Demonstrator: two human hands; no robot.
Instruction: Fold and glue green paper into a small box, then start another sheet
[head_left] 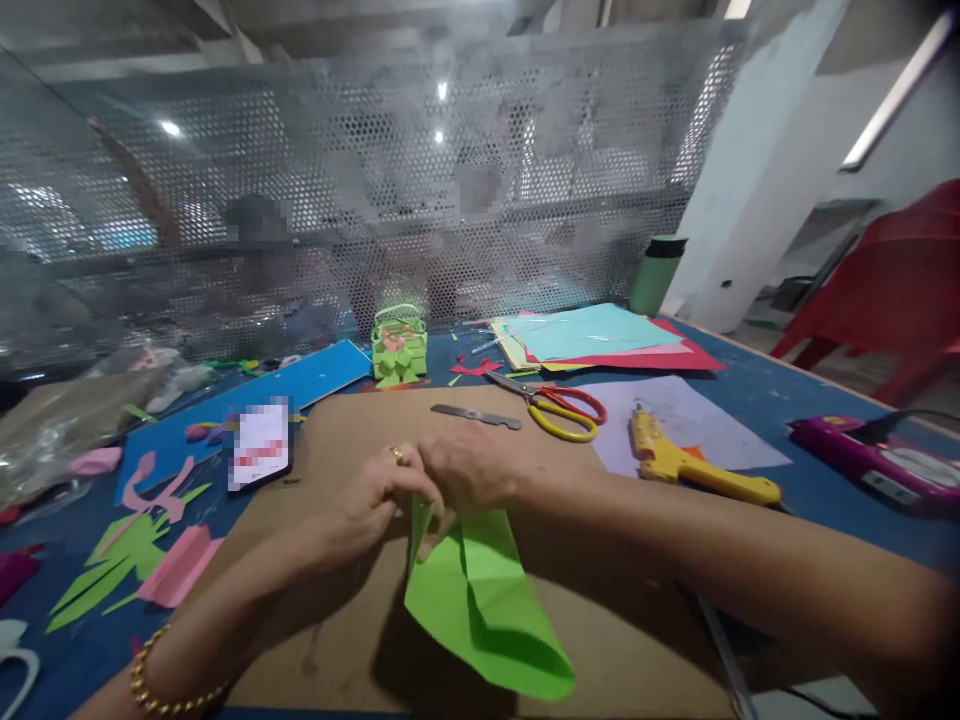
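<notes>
Both hands meet over a brown board (330, 610) on the table. My left hand (386, 490), with a ring and a beaded bracelet, is closed on the far end of a folded green sheet of paper (495, 600). Close against it, my right hand (472, 465) bends over the same end, its fingers largely hidden behind the hand. Toward me the paper flares open like a sleeve or bag. Just beyond the hands lie a flat metal blade (476, 415) and scissors (562, 412) with red and yellow handles.
A yellow glue gun (697, 470) rests on lilac paper (690, 420) at right, near a purple power strip (877, 465). Behind stand a small green paper basket (400, 350), stacked coloured sheets (600, 335) and a green bottle (656, 280). Left are a phone (259, 445) and paper scraps (124, 560).
</notes>
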